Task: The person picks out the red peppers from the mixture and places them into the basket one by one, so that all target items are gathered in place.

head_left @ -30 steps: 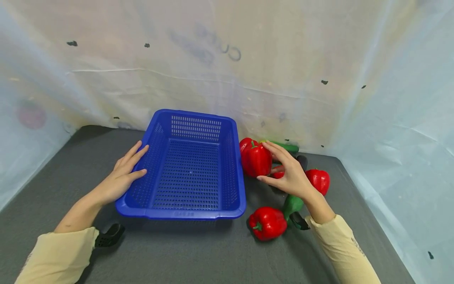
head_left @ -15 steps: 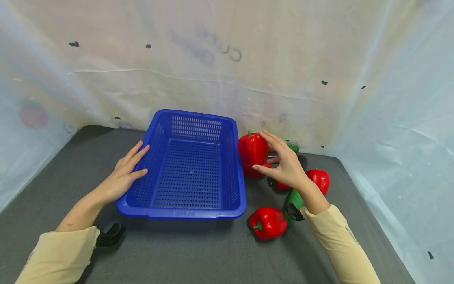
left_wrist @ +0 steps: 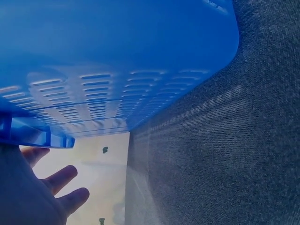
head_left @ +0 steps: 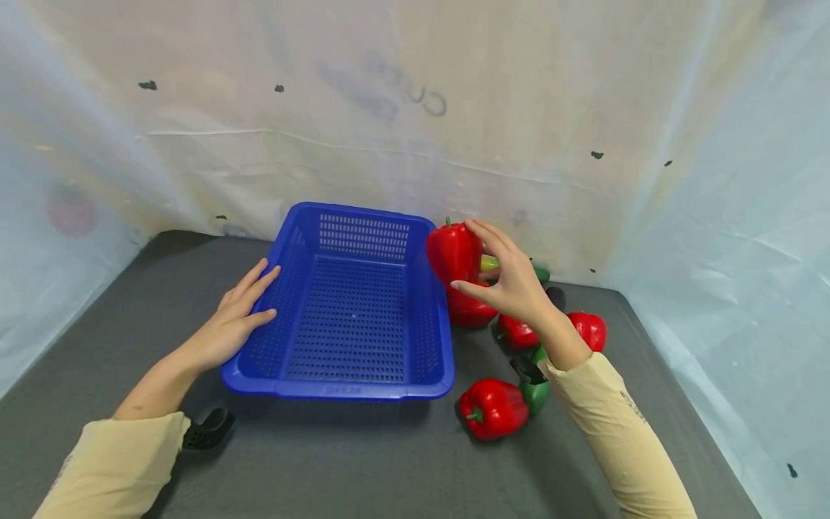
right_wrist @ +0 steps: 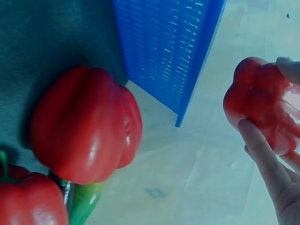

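Observation:
My left hand point(head_left: 227, 333) lies with spread, straight fingers on the left rim of a blue plastic basket point(head_left: 337, 391), which has slotted walls and nothing in it. In my right hand point(head_left: 515, 292) a red bell pepper point(head_left: 452, 254) is held between thumb and fingers, stem up, off the table beside the basket's right rim. From the right wrist, the held pepper point(right_wrist: 257, 101) shows its lobed underside, and the blue basket wall stands apart from it. Below it on the table lies a second red bell pepper point(head_left: 470, 308), close to the basket's right side.
More red bell peppers lie to the right: one near the front point(head_left: 493, 409), one under my wrist point(head_left: 516, 331), one at far right point(head_left: 588, 331). Green vegetables point(head_left: 535, 396) and a dark one point(head_left: 555, 296) lie among them. Plastic sheeting point(head_left: 363, 158) walls the dark grey table point(head_left: 311, 461).
My right hand has lifted the red bell pepper up and slightly leftward, uncovering the one beneath. My left hand stays on the basket rim.

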Demonstrator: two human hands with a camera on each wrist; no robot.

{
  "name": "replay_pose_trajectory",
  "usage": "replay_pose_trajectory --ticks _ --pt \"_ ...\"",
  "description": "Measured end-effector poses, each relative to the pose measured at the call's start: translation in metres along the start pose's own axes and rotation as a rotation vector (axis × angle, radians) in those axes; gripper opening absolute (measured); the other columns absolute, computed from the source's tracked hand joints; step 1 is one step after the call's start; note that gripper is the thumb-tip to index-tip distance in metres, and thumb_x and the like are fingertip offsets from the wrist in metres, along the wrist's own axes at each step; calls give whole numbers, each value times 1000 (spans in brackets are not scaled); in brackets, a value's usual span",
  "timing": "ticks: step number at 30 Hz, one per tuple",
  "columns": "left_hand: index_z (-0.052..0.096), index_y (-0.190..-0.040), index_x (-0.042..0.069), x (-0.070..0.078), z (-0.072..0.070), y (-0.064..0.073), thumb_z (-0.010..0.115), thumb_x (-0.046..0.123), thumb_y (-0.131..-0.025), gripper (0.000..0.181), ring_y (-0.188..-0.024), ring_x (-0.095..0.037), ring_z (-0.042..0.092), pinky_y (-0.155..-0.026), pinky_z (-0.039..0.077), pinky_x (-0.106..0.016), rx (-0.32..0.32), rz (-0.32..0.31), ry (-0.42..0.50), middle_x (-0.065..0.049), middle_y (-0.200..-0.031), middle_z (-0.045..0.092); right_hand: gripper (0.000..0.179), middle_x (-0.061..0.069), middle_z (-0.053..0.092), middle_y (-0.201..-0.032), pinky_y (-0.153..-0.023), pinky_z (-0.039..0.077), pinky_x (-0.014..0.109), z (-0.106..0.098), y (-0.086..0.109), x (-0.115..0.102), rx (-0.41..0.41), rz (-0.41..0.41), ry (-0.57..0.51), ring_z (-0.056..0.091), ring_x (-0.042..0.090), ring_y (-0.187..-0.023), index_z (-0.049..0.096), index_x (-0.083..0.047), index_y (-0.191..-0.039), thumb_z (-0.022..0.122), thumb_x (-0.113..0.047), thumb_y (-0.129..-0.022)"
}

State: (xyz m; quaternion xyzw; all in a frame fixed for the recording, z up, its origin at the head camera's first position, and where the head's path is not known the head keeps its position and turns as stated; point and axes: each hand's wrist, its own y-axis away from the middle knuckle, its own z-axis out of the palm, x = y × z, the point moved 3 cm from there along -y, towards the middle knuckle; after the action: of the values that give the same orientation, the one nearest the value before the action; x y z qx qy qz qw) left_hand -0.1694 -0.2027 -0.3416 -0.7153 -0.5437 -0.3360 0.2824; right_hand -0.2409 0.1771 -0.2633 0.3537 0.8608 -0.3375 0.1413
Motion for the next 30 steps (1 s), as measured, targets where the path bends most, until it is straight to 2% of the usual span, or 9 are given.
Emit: replay_pose_trajectory --ticks 13,21,30 --pt "9 -155 8 2 0 -1 42 17 -101 64 -140 -52 -8 -100 0 -76 7 3 2 -12 -161 -12 87 7 38 -150 -67 58 29 10 -18 -5 -9 -47 15 62 29 -112 36 -16 -149 82 -17 -75" --pt "9 -154 7 1 0 -1 43 16 -101 64 -140 -51 -8 -100 0 -76 10 6 21 -12 -161 -12 84 12 34 -152 -67 58 33 21 -26 -6 -84 -55 59 61 29 -110 36 -9 -148 81 -19 -77" --pt "10 -154 7 1 1 0 43 17 -101 64 -141 -51 -7 -101 1 -75 19 5 18 -12 -161 -11 85 16 33 -152 -71 58 38 34 -37 -12 -134 -51 73 59 28 -110 36 -10 -148 81 -20 -77"
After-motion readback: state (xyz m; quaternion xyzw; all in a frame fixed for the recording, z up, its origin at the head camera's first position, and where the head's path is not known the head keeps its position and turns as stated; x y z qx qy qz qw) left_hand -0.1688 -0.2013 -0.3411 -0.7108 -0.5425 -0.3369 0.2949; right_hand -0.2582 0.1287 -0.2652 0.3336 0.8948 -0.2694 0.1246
